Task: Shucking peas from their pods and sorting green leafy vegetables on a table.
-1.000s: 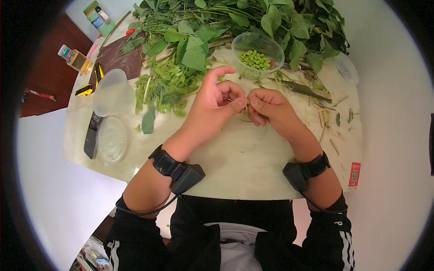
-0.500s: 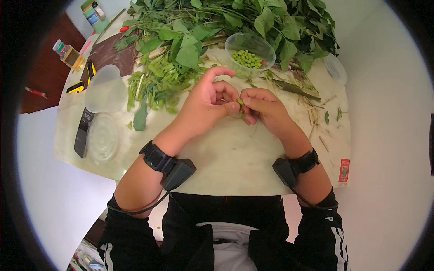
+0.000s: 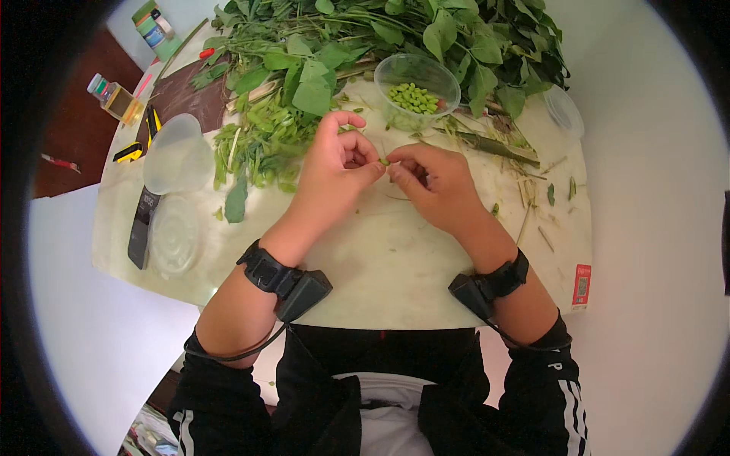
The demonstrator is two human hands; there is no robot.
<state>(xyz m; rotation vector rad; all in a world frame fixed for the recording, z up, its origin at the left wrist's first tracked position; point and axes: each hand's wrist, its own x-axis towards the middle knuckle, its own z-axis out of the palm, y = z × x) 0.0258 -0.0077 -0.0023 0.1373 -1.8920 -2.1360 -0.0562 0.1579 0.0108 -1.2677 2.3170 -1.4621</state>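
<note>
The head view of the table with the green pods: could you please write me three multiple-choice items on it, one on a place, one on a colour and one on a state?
1. Where is the clear round plastic bowl of shelled beans?
A. Beyond the hands, by the leafy stalks
B. On the person's lap
C. On the floor

2. What colour are the beans?
A. Red
B. Green
C. White

3. How is the small green pod held?
A. Lying untouched
B. Pinched between both hands
C. In the left hand alone

Answers: 1 A, it sits by the leafy green stalks. 2 B, plainly green. 3 B, left hand and right hand meet on it.
</note>
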